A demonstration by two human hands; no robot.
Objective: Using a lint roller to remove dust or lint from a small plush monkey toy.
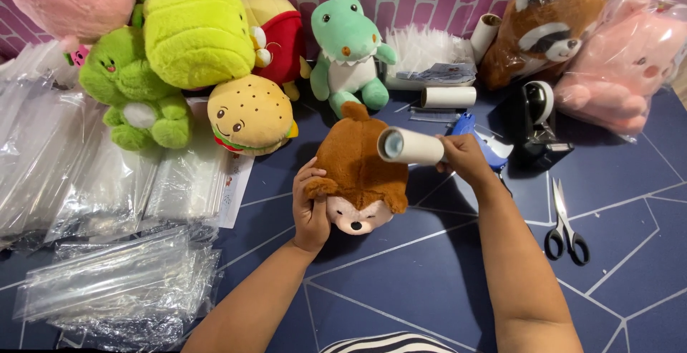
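On the blue table | left hand fingers grip brown plush | right hand fingers hold lint roller

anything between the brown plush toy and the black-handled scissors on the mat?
Head view: the right hand and forearm cross that stretch, holding a white lint roller over the brown plush toy. Past the arm, bare dark blue mat up to the black-handled scissors.
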